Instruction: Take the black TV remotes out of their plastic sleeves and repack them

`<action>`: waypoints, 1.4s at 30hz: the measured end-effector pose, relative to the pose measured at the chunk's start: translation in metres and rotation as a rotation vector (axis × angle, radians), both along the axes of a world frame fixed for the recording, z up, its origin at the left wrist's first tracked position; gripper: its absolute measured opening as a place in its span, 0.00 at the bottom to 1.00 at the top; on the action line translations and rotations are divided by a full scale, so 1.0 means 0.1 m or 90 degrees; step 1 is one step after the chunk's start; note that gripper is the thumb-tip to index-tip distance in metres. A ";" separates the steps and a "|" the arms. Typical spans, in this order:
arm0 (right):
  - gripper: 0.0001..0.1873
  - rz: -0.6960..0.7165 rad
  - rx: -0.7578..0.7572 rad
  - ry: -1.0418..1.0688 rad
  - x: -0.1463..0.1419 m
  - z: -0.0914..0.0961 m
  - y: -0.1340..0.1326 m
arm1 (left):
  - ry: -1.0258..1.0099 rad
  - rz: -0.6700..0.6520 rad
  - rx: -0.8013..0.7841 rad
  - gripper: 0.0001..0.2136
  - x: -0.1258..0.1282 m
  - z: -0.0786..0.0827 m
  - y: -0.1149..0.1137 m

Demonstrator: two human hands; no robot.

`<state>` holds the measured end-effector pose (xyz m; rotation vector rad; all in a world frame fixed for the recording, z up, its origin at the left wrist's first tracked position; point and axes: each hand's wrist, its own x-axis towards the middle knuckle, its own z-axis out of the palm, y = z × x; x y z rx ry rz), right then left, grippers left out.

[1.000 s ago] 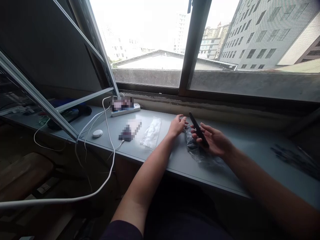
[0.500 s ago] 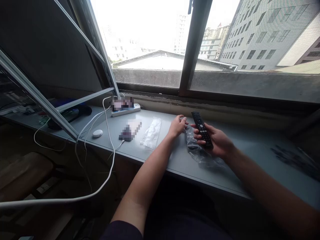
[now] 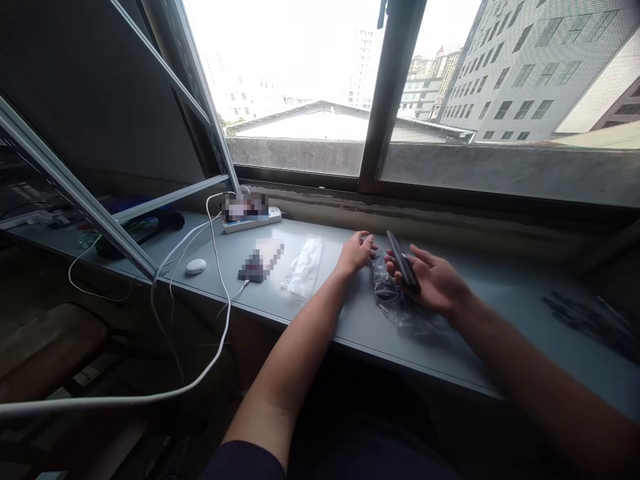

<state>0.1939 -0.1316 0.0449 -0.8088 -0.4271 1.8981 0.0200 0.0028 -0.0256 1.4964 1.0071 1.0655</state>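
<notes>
My right hand (image 3: 436, 283) holds a black remote control (image 3: 404, 263), now turned edge-on so its buttons are hidden. My thumb is lifted off the remote, which rests against the curled fingers and the palm. Under it on the desk lies a crumpled clear plastic bag (image 3: 393, 310) with something dark showing in its left part. My left hand (image 3: 356, 252) is at the bag's far left end, its fingers bent and closed on the plastic there. To the left of that hand lies a flat clear packet (image 3: 305, 267) with whitish contents.
Left on the grey desk (image 3: 345, 320) are a phone (image 3: 253, 272), partly blurred out, with a cable, a round white device (image 3: 195, 267) and a power strip (image 3: 253, 220). White cables (image 3: 224, 333) hang over the front edge. A metal frame (image 3: 135, 250) stands left; dark items (image 3: 585, 317) lie right.
The remote control has turned in my right hand, from its button face showing to edge-on, and my thumb has come off it. My left hand stays where it was.
</notes>
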 end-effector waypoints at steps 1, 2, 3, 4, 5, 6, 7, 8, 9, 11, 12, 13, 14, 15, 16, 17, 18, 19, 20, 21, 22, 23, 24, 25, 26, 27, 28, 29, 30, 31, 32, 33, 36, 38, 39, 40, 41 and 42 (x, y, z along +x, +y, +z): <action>0.21 0.012 0.009 -0.007 0.00 -0.01 0.00 | -0.001 0.000 0.001 0.19 0.00 0.00 0.00; 0.22 0.016 0.019 -0.012 0.00 -0.01 0.00 | -0.002 0.000 0.001 0.18 0.00 0.00 0.00; 0.22 0.017 0.029 -0.016 0.00 -0.02 0.00 | -0.003 0.000 0.001 0.18 0.00 0.00 0.00; 0.22 0.019 0.034 -0.019 -0.01 -0.02 0.00 | -0.002 0.000 0.001 0.18 0.00 0.00 0.00; 0.21 0.024 0.038 -0.019 -0.02 -0.02 -0.01 | -0.001 -0.001 0.001 0.18 0.00 0.00 0.00; 0.21 0.030 0.042 -0.018 -0.02 -0.02 -0.01 | 0.000 -0.002 0.002 0.18 0.00 -0.01 0.00; 0.20 0.037 0.050 -0.015 -0.03 -0.02 -0.02 | 0.002 -0.002 0.003 0.18 0.00 0.00 0.00; 0.19 0.043 0.058 -0.012 -0.04 -0.02 -0.02 | 0.004 -0.003 0.004 0.19 0.00 0.00 0.00; 0.18 0.047 0.067 -0.008 -0.04 -0.02 -0.03 | 0.006 -0.003 0.004 0.19 0.01 0.00 0.00; 0.17 0.050 0.082 -0.002 -0.04 -0.01 -0.03 | 0.009 -0.003 0.004 0.19 0.01 0.00 0.00; 0.16 0.054 0.082 -0.001 -0.04 -0.01 -0.04 | 0.010 -0.004 0.004 0.19 0.01 0.00 0.00; 0.15 0.056 0.077 -0.001 -0.04 -0.01 -0.04 | 0.011 -0.005 0.004 0.18 0.01 0.00 0.00; 0.15 0.052 0.069 -0.003 -0.04 0.00 -0.04 | 0.011 -0.005 0.004 0.18 0.01 0.00 0.00; 0.15 0.044 0.060 -0.006 -0.04 0.00 -0.04 | 0.010 -0.005 0.004 0.17 0.00 0.00 0.00; 0.16 0.034 0.050 -0.011 -0.04 0.01 -0.04 | 0.010 -0.007 0.005 0.17 0.00 0.01 0.00; 0.16 0.025 0.040 -0.018 -0.04 0.01 -0.05 | 0.008 -0.008 0.007 0.16 0.00 0.01 -0.01; 0.17 0.018 0.032 -0.027 -0.04 0.02 -0.05 | 0.008 -0.008 0.010 0.15 -0.01 0.01 -0.02; 0.18 0.014 0.028 -0.037 -0.04 0.03 -0.06 | 0.010 -0.005 0.012 0.14 -0.01 0.02 -0.02; 0.19 0.012 0.029 -0.047 -0.04 0.03 -0.06 | 0.014 0.000 0.016 0.13 -0.02 0.02 -0.03; 0.20 0.009 0.033 -0.054 -0.04 0.03 -0.06 | 0.018 0.006 0.020 0.12 -0.02 0.03 -0.03; 0.20 0.006 0.042 -0.058 -0.04 0.03 -0.06 | 0.021 0.013 0.023 0.11 -0.02 0.03 -0.03; 0.20 0.006 0.052 -0.057 -0.04 0.02 -0.06 | 0.024 0.018 0.026 0.10 -0.02 0.03 -0.03; 0.20 0.008 0.061 -0.053 -0.03 0.02 -0.05 | 0.025 0.018 0.027 0.10 -0.02 0.03 -0.02; 0.20 0.014 0.069 -0.046 -0.03 0.01 -0.05 | 0.024 0.015 0.027 0.09 -0.01 0.02 -0.02; 0.20 0.020 0.075 -0.037 -0.03 0.00 -0.04 | 0.022 0.012 0.025 0.09 -0.01 0.02 -0.02; 0.20 0.025 0.079 -0.030 -0.03 -0.01 -0.03 | 0.020 0.009 0.022 0.09 0.00 0.01 -0.01; 0.20 0.029 0.079 -0.025 -0.03 -0.01 -0.03 | 0.017 0.005 0.019 0.10 0.00 0.01 -0.01; 0.20 0.032 0.076 -0.022 -0.03 -0.02 -0.02 | 0.012 0.002 0.016 0.10 0.00 0.01 -0.01; 0.20 0.036 0.070 -0.020 -0.03 -0.02 -0.02 | 0.009 0.000 0.012 0.11 0.00 0.01 -0.01; 0.20 0.043 0.063 -0.017 -0.03 -0.02 -0.02 | 0.006 -0.001 0.007 0.12 0.00 0.02 -0.02; 0.19 0.049 0.056 -0.013 -0.03 -0.02 -0.02 | 0.003 -0.003 0.003 0.13 0.00 0.02 -0.02; 0.18 0.054 0.052 -0.009 -0.03 -0.03 -0.02 | 0.003 -0.005 -0.001 0.13 0.00 0.02 -0.03; 0.16 0.050 0.065 -0.002 -0.03 -0.03 -0.02 | 0.006 -0.012 -0.003 0.14 0.00 0.02 -0.03; 0.16 0.048 0.077 -0.012 -0.05 -0.02 -0.04 | 0.005 -0.016 0.001 0.15 0.00 0.01 -0.02; 0.15 0.047 0.082 -0.019 -0.06 -0.01 -0.04 | 0.004 -0.016 0.002 0.15 0.00 0.01 -0.01; 0.15 0.042 0.086 -0.025 -0.07 -0.01 -0.05 | 0.003 -0.015 0.004 0.15 0.00 0.00 -0.01; 0.14 0.033 0.089 -0.028 -0.08 0.00 -0.06 | 0.002 -0.016 0.004 0.15 0.00 0.00 -0.01; 0.14 0.023 0.092 -0.027 -0.09 0.00 -0.07 | 0.002 -0.016 0.003 0.15 0.00 0.00 -0.01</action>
